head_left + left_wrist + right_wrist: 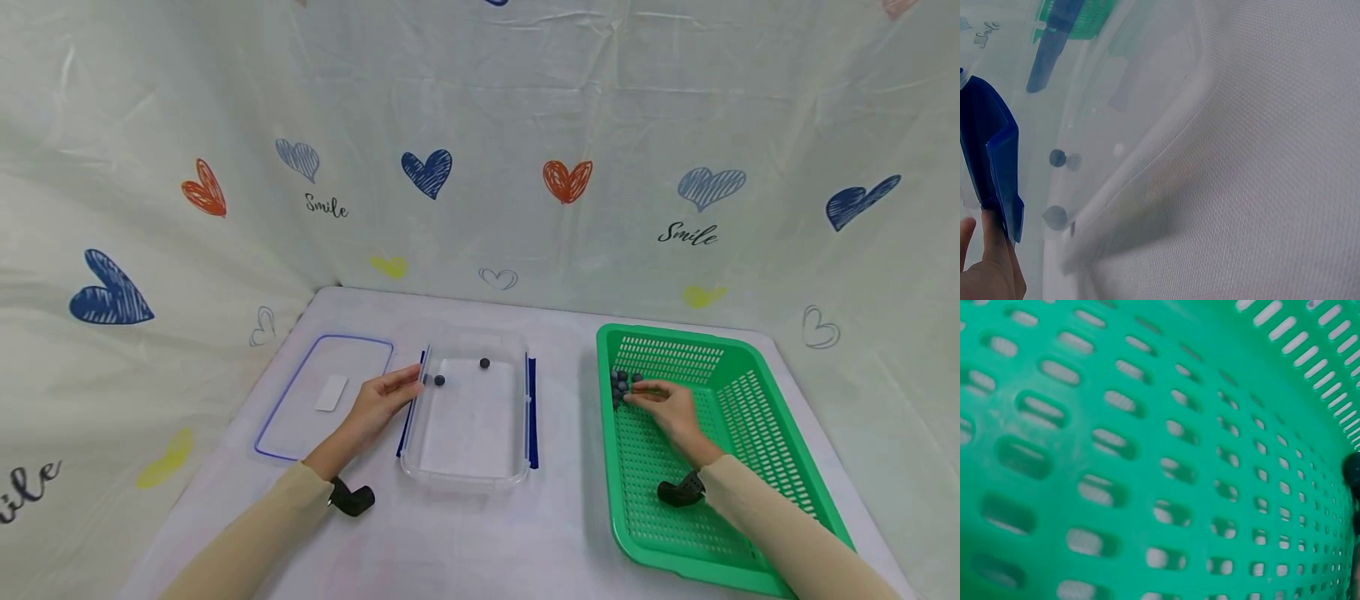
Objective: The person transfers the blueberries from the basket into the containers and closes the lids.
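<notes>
A clear plastic container (468, 481) with blue side latches stands on the table, two blueberries (484, 363) lying inside it. My left hand (378, 406) is at its left wall, fingers extended against the side near the rim. In the left wrist view, those fingers (996, 250) touch a blue latch (1004, 169), the thumb apart from them. My right hand (671, 412) reaches into the green basket (618, 500), its thumb and fingertips close together right at a small cluster of blueberries (617, 385) by the left wall. I cannot tell whether a berry is between them.
A clear lid (300, 417) with a blue seal lies left of the container, a white rectangular piece (332, 392) on it. The basket's slotted walls stand around my right hand. Behind the table hangs a curtain (495, 100) printed with hearts.
</notes>
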The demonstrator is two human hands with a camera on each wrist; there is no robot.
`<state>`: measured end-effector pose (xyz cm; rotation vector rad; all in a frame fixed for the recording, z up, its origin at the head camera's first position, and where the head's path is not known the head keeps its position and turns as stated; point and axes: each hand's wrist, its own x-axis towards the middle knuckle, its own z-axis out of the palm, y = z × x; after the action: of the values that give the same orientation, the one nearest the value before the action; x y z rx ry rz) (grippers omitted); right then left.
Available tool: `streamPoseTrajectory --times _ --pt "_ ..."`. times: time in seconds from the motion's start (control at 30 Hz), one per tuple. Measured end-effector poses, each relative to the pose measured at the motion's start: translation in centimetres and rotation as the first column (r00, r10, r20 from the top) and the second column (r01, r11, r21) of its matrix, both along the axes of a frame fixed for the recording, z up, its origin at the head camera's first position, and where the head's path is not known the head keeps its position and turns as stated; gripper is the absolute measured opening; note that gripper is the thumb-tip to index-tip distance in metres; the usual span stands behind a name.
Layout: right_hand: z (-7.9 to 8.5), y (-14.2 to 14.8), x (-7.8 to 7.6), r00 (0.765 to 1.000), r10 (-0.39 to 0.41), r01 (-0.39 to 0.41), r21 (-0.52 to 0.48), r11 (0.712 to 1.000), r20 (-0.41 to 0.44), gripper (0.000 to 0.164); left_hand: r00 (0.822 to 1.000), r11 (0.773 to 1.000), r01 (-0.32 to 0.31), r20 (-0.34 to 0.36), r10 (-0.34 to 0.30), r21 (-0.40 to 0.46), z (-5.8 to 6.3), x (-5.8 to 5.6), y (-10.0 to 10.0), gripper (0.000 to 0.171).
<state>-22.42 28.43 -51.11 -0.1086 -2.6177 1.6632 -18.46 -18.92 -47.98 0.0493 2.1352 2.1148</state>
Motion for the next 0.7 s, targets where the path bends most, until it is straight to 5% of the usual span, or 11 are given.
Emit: streamPoseTrajectory --times 0.53,0.7 --pt "-0.17 -0.38 -0.27 0.999 0.023 -0.023 -0.011 1.000 -0.045 0.034 1.000 1.000 -0.001 0.015 0.001 -0.016 0.17 -0.16 -0.09 0.056" --pt "0.08 -0.40 -0.22 0.999 0.022 -0.021 0.010 1.000 -0.050 0.034 1.000 0.999 0.002 -0.003 -0.002 0.040 -0.14 -0.19 -0.17 0.052"
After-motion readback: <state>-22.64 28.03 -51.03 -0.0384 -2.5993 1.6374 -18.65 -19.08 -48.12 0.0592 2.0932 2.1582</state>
